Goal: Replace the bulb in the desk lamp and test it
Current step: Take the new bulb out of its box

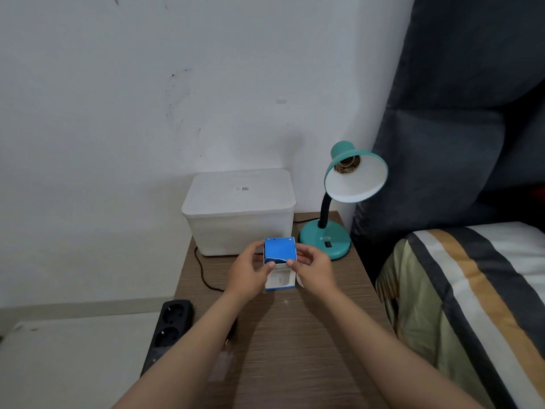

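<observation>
- "ATN" is read on the teal desk lamp (pixel 326 239) base, right of centre; its socket is seen bare.
- A white lidded bin (pixel 239 211) is placed behind; a black power strip (pixel 169 326) is seen lower left.
- The blue-and-white bulb box (pixel 279 262) is held at centre above the wooden table (pixel 295 335), pinched between left hand (pixel 249 274) and right hand (pixel 314 271).

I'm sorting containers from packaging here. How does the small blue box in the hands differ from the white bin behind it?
The blue box is small cardboard with a flap open; the white bin is far larger, plastic, with its lid on. The blue box is held above the table by the left hand and right hand; the white bin stands on the table by the wall. Both are boxy.
</observation>
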`<state>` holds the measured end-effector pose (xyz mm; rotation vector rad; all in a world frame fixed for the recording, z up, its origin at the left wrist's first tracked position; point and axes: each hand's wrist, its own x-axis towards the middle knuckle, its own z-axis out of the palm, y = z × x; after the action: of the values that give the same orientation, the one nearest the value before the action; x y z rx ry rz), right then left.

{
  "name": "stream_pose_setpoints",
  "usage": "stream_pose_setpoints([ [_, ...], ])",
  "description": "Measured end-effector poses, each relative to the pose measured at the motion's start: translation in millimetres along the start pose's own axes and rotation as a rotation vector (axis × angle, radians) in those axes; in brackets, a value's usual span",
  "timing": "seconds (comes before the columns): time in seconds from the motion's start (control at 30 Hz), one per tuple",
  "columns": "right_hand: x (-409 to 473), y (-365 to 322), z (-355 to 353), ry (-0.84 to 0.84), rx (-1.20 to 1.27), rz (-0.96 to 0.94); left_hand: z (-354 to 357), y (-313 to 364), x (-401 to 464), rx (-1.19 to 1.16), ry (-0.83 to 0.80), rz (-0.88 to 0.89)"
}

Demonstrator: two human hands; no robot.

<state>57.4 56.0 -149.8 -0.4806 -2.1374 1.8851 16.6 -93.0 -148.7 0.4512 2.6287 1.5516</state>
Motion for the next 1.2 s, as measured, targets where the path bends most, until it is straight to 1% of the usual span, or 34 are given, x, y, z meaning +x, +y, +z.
stream_pose_setpoints([
  [0.13, -3, 1, 2, 0.01, 0.069, 0.015, -2, 2, -1, 0.006, -0.024, -0.038],
  [0.3, -2, 4, 7, 0.025, 0.136, 0.043, -1, 1, -1, 0.021, -0.003, -0.045],
  [0.63, 2, 10, 11, 0.067, 0.013, 0.019, 6, 1, -2, 0.015, 0.084, -0.074],
  [0.8, 1, 10, 9, 0.066, 0.02, 0.009, 6, 0, -3, -0.029, 0.092, -0.038],
  [0.93, -1, 9, 8, 0.051, 0.062, -0.008, 6, -1, -6, -0.021, 0.101, -0.015],
  [1.07, -2, 8, 6, 0.042, 0.063, -0.029, 1, -1, -4, 0.033, 0.053, 0.01],
  [1.13, -1, 7, 6, 0.034, 0.02, -0.056, -2, -2, -1, 0.043, 0.009, 0.022],
  [1.2, 1, 6, 5, 0.012, -0.056, -0.1, -6, -3, 4, 0.005, -0.05, 0.014],
])
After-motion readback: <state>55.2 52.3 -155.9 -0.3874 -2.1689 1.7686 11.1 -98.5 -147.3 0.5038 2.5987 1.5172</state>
